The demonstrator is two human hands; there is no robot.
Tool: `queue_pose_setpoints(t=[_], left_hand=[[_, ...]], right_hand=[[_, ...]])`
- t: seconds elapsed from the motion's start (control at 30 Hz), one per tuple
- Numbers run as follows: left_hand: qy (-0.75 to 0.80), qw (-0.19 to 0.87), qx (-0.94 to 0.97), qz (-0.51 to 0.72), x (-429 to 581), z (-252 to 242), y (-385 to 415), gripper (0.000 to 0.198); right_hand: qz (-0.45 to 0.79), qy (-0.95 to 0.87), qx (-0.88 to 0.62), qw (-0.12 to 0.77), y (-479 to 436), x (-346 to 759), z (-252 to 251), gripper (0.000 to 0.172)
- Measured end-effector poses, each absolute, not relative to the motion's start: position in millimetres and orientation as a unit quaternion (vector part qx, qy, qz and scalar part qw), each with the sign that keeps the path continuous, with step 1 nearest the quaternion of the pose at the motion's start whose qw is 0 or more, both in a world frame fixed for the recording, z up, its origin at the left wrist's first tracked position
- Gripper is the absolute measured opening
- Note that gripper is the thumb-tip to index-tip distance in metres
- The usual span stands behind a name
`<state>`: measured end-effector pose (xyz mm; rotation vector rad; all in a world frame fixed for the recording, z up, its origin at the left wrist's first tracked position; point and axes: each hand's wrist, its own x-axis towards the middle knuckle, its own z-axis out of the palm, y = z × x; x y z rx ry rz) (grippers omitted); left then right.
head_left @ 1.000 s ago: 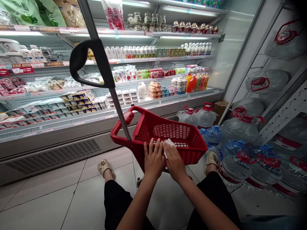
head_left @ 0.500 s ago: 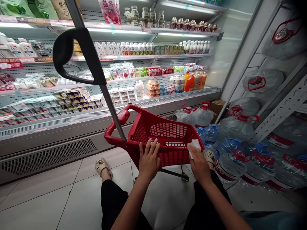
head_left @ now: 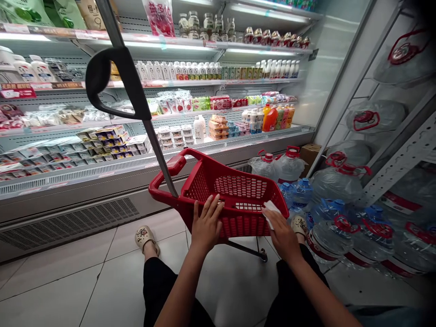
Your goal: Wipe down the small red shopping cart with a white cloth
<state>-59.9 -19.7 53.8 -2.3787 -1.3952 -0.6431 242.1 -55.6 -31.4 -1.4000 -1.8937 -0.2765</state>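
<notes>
A red plastic shopping basket on wheels (head_left: pixel 235 184) stands on the floor between my feet, its long handle (head_left: pixel 127 84) rising toward the upper left. My left hand (head_left: pixel 206 225) lies on the basket's near rim with fingers stretched out and apart. At the right end of the same rim, my right hand (head_left: pixel 279 227) presses a white tissue (head_left: pixel 271 208) against the edge. Its fingers are bent over the tissue, and part of the tissue is hidden beneath them. Through the lattice walls, the inside of the basket shows bare red plastic.
An open refrigerated display (head_left: pixel 190 141) with bottles, cups and packs runs along the back. Large water bottles (head_left: pixel 335 234) crowd the floor at the right, beside a white metal rack (head_left: pixel 398 159). My shoes (head_left: pixel 146 239) flank the basket on the tiled floor.
My right hand has slid slightly left along the rim with the tissue. My left hand has shifted slightly left too, and the basket's handle top leans a little further right in view.
</notes>
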Motion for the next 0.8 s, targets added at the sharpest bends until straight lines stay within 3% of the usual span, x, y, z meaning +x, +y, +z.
queue_pose_setpoints(t=[0.13,0.4,0.8], left_hand=[[-0.521,0.137,-0.805,-0.247,-47,53,-21,0.064],[-0.486,0.12,-0.834,-0.23,-13,31,-35,0.074],[-0.532,0.118,-0.801,-0.247,-47,39,-10,0.066]], right_hand=[[-0.115,-0.691,-0.597,0.392,-66,255,-42,0.057],[-0.119,-0.773,-0.507,0.362,-46,153,-9,0.07],[-0.099,-0.738,-0.551,0.376,-80,219,-37,0.056]])
